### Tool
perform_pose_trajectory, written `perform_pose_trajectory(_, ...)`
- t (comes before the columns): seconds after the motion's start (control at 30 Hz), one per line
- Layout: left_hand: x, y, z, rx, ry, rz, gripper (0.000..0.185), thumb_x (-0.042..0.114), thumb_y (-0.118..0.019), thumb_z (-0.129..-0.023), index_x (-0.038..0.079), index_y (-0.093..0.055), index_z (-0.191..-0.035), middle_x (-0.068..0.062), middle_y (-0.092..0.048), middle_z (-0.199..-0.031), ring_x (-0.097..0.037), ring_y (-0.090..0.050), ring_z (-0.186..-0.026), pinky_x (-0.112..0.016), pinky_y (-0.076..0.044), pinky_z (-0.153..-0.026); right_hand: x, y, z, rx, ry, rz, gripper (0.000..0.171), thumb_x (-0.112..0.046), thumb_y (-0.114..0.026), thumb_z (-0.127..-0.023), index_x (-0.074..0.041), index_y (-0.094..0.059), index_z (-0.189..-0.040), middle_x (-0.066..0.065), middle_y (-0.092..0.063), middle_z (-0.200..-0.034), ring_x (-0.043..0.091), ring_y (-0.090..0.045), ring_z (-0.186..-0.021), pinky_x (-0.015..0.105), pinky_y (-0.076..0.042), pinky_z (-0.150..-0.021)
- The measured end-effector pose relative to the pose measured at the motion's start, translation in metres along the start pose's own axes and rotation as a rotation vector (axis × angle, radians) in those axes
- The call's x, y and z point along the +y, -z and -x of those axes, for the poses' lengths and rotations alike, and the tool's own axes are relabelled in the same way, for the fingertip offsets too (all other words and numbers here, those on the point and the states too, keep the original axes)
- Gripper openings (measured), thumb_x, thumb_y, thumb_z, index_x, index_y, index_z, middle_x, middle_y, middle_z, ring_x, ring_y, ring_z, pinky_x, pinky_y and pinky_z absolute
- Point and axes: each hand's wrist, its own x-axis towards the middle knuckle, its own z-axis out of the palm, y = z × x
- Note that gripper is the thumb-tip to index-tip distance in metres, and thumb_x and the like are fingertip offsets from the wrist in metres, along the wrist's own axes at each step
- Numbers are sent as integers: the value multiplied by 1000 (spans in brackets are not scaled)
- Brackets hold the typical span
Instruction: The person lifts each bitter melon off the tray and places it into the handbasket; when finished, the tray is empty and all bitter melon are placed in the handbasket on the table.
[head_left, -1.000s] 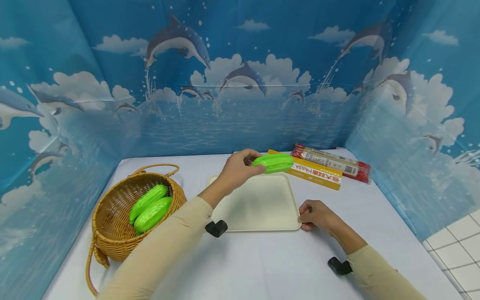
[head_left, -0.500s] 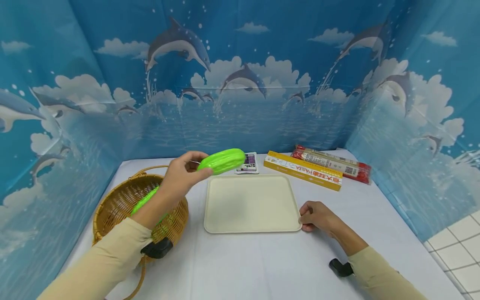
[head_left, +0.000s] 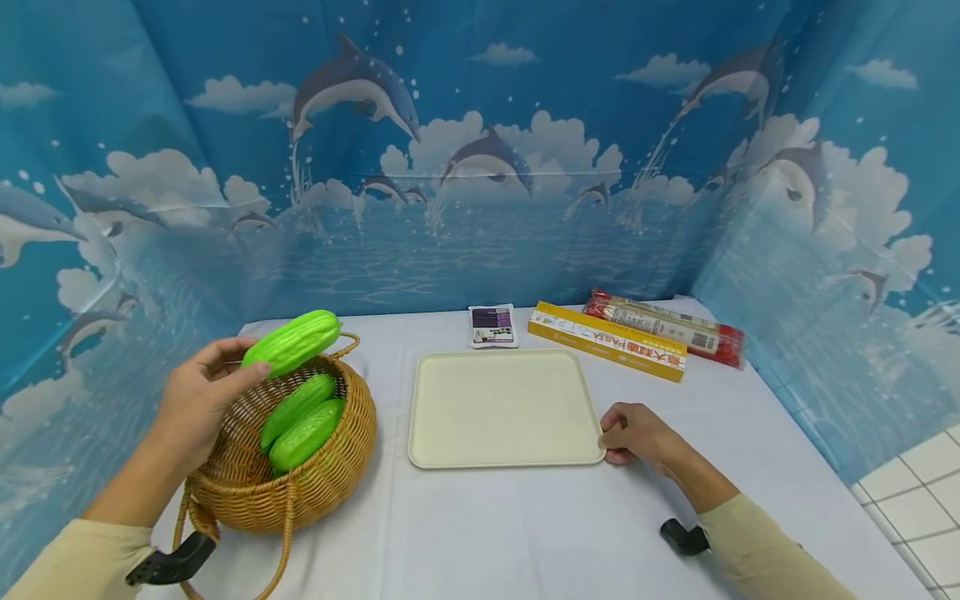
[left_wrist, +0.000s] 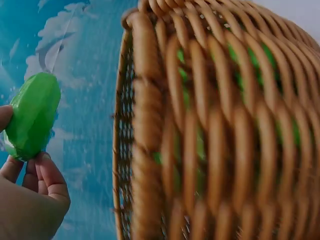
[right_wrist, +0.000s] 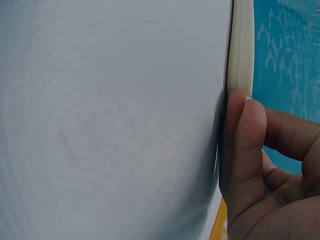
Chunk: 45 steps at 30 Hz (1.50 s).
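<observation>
My left hand (head_left: 191, 404) holds a bright green, ridged cucumber (head_left: 292, 343) between thumb and fingers, up over the wicker basket (head_left: 348, 454). Two more cucumbers (head_left: 306, 437) lie inside that basket, which stands tipped with its mouth toward the left. In the left wrist view, the held cucumber (left_wrist: 35, 112) is apart from the woven rim (left_wrist: 145, 120), and green shows through the weave. My right hand (head_left: 637, 433) pinches the right edge of a cream tray (head_left: 502, 408) near its front corner. The right wrist view shows thumb and fingers on the tray's rim (right_wrist: 242, 50).
Behind the tray lies a small purple-and-white packet (head_left: 492, 326). To its right are a yellow pasta box (head_left: 607, 342) and a red-ended clear noodle packet (head_left: 667, 325). A dolphin-print curtain (head_left: 480, 233) walls the white table (head_left: 495, 533). Basket handles (head_left: 288, 533) stick out at the front.
My left hand has carried the cucumber leftward from above the tray to over the basket, uncovering the purple packet. My right hand has stayed at the tray's edge.
</observation>
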Motion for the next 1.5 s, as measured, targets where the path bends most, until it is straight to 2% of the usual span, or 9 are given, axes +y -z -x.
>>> perform_pose_trajectory(0.23, -15, 27, 6, -20, 97, -220, 39, 30, -69, -99, 23, -54, -134, 12, -52, -118, -3, -54, -102, -16, -50, -77, -1, 1, 1, 5, 5, 9, 27, -3, -71, -92, 6, -55, -112, 12, -58, -84, 17, -62, -67, 28, -57, -61)
perform_pose_trajectory(0.43, -16, 37, 3, -99, 182, -352, 58, 38, -68, -99, 9, -47, -144, 6, -53, -120, -5, -57, -98, -24, -52, -79, -1, 1, 1, -3, 0, -3, 28, -3, -71, -92, 6, -54, -112, 12, -58, -83, 17, -63, -67, 28, -57, -61)
perform_pose_trajectory(0.67, -13, 46, -1, -132, 218, -530, 75, 44, -65, -99, -4, -39, -151, -26, -47, -139, -39, -52, -120, -53, -48, -92, -3, 1, 3, 8, -13, 6, 28, -3, -71, -92, 6, -54, -113, 12, -57, -84, 17, -62, -67, 28, -57, -61)
perform_pose_trajectory(0.8, -17, 48, 0, -176, 225, -573, 75, 45, -66, -99, -6, -41, -148, -31, -47, -140, -47, -50, -123, -52, -52, -89, -2, 1, 4, 5, -17, 6, 28, -2, -71, -92, 6, -54, -112, 12, -57, -84, 17, -62, -67, 28, -57, -61)
perform_pose_trajectory(0.97, -19, 45, 1, -226, 192, -594, 69, 43, -67, -99, -4, -46, -144, -30, -51, -137, -46, -53, -120, -51, -54, -86, -2, 1, 4, 5, -17, 10, 29, -4, -71, -92, 6, -54, -113, 12, -57, -85, 18, -62, -67, 28, -57, -62)
perform_pose_trajectory(1.1, -19, 42, 1, -281, 206, -570, 65, 41, -68, -98, -3, -48, -142, -33, -48, -139, -46, -53, -120, -50, -53, -86, -1, 2, 3, 4, -13, 17, 29, -4, -71, -92, 5, -54, -113, 11, -57, -85, 18, -62, -67, 28, -57, -62)
perform_pose_trajectory(1.2, -21, 40, -1, -319, 217, -545, 65, 38, -69, -99, -4, -47, -143, -36, -44, -141, -42, -58, -115, -48, -54, -84, -1, 2, 3, 1, -10, 12, 28, -3, -71, -92, 6, -54, -112, 11, -56, -85, 17, -62, -67, 28, -57, -62)
perform_pose_trajectory(1.37, -26, 34, -4, -350, 219, -543, 63, 36, -70, -98, -4, -48, -142, -32, -48, -136, -30, -63, -102, -44, -54, -80, -2, 0, 3, -2, -8, 4, 27, -2, -70, -91, 6, -54, -112, 11, -56, -84, 17, -62, -67, 28, -57, -62)
perform_pose_trajectory(1.5, -29, 28, -5, -346, 206, -564, 62, 37, -72, -96, -3, -51, -139, -28, -53, -132, -30, -63, -104, -44, -53, -81, -3, -1, 3, -3, -10, 11, 27, -2, -70, -92, 6, -54, -112, 11, -56, -85, 17, -62, -67, 27, -57, -62)
